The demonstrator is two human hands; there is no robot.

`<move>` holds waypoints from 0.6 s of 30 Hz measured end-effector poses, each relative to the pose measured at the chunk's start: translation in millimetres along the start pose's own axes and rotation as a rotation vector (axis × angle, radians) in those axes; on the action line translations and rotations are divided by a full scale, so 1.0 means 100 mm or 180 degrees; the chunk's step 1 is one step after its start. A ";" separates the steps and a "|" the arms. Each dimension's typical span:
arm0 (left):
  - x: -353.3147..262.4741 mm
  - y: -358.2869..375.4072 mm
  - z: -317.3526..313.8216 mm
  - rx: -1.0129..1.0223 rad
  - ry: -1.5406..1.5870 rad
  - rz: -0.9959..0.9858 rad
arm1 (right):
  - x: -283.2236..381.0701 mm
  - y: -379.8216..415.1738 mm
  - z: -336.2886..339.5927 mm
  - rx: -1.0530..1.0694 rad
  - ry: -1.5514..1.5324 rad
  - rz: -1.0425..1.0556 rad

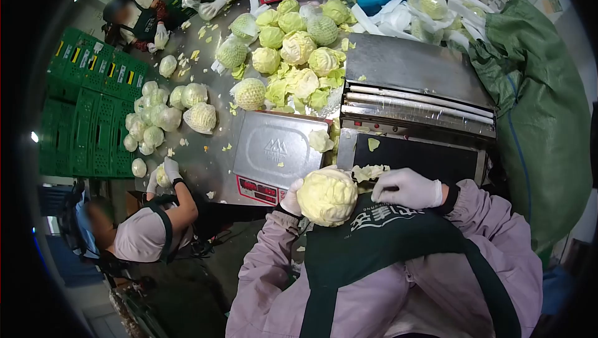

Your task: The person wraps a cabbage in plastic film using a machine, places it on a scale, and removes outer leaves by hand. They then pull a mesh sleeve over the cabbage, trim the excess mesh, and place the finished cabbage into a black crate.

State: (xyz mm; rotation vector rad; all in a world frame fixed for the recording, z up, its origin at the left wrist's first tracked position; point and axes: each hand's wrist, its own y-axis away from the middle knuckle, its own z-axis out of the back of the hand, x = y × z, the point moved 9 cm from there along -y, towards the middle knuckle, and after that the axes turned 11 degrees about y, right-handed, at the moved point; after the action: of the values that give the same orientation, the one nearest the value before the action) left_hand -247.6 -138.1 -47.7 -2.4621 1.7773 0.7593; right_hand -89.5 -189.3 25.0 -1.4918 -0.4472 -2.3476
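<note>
My left hand [291, 198], in a white glove, is closed around the left side of a pale, peeled cabbage [327, 196], holding it in front of my apron. My right hand [408, 188], also gloved, is to the right of the cabbage and apart from it. Its fingers are loosely bent, and I see nothing between them. Just beyond those fingers lies a torn cabbage leaf [370, 172] at the near edge of the wrapping machine [423, 157]. A digital scale [280, 145] stands beyond my left hand, with a leaf piece [321, 141] at its right edge.
Cabbages, some in foam nets [232, 52], are heaped behind the scale. Wrapped cabbages [152, 117] sit on the metal table's left side. Green crates [93, 104] stand left, a green sack [529, 120] right. A co-worker [146, 226] handles a cabbage at left; other people work at the far end.
</note>
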 end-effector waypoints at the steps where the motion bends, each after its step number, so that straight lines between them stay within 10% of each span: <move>1: 0.01 0.02 0.04 -0.0078 0.0093 -0.0050 | -0.01 -0.03 0.07 -0.0218 0.0907 0.0076; 11: 0.15 0.19 0.42 -0.0197 0.0218 -0.0048 | 0.10 -0.31 -0.02 -0.1090 0.0473 0.0079; 18: 0.16 0.12 0.37 -0.0355 0.0180 -0.0114 | -0.47 -0.41 -0.31 0.0317 -0.1710 -0.0988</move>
State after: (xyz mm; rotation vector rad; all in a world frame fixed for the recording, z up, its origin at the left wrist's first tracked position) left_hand -268.8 -146.5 -83.9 -2.6036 1.7496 0.8158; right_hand -113.6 -160.8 -33.8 -2.1274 -0.9718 -2.0607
